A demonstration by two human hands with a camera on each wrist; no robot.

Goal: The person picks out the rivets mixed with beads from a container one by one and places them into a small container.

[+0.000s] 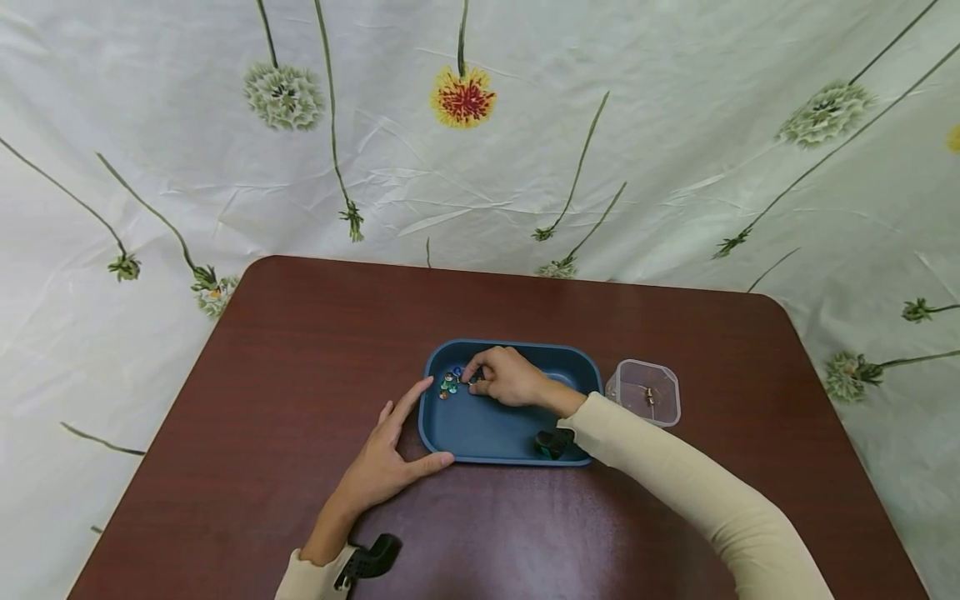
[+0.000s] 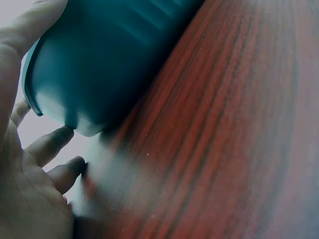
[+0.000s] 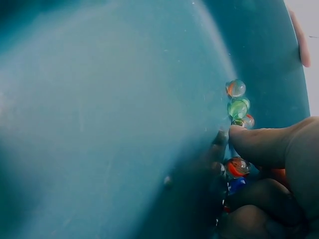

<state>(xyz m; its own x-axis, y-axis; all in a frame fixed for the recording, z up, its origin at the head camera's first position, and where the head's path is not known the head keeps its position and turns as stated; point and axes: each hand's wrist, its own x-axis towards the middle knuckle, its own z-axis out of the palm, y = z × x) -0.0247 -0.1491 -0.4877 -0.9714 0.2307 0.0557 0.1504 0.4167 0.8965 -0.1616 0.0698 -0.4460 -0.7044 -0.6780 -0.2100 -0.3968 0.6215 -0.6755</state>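
A blue tray (image 1: 495, 429) lies on the table, with several glass marbles (image 1: 448, 385) grouped at its left end. My right hand (image 1: 513, 379) reaches into the tray among them. In the right wrist view its thumb (image 3: 254, 142) touches the group near a green marble (image 3: 238, 108). An orange-red marble (image 3: 238, 167) and a blue marble (image 3: 236, 185) lie between the thumb and the bent fingers, which stand apart; part of the group is hidden. My left hand (image 1: 382, 467) rests at the tray's left front corner, fingers spread and fairly straight, thumb at the front rim.
Right of the tray stands a clear plastic box (image 1: 643, 392) with a few small brownish items, perhaps marbles, inside. The right forearm passes close in front of it. Beneath everything is a dark red-brown table (image 1: 300, 375), with a flower-printed cloth (image 1: 525, 142) behind.
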